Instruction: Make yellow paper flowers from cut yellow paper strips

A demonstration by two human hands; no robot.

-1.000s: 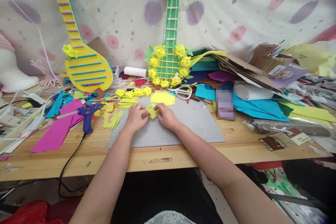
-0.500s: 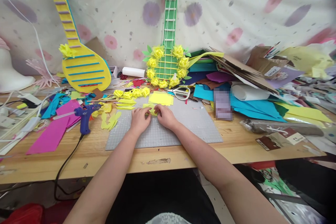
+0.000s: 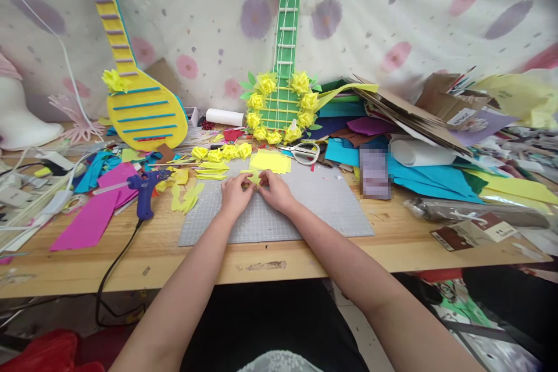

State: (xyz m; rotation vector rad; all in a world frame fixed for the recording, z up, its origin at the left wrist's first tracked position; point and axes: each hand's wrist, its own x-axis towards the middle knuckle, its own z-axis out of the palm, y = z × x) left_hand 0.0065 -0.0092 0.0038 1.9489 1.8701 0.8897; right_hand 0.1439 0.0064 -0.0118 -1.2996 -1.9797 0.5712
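Magenta paper (image 3: 85, 224): flat on the wooden surface (image 3: 161, 256), well left of the grey mat (image 3: 335, 203).
Glue gun (image 3: 145, 197): left of the mat, lying between it and the magenta paper; pale stick out of the back, dark cord trailing over the surface edge.
Yellow lute shape (image 3: 148, 110): upright, behind and left of the mat.
Petal pieces (image 3: 185, 197): loose pile just beside the mat's left edge.
Left hand (image 3: 236, 195): over the mat; fingers bent, pinching the paper piece.
Paper piece (image 3: 250, 175): yellow, over the mat's far half, held between both hands; lower part hidden by fingers, folds unclear.
Right hand (image 3: 275, 192): over the mat; fingers curled, gripping the same piece.
Yellow sheets (image 3: 270, 161): flat at the mat's far edge.
Green instrument (image 3: 285, 99): upright behind the mat, ringed with yellow flowers.
Scissors (image 3: 305, 153): near the mat's far edge; pale handles.
Blue paper (image 3: 429, 177): right of the mat.
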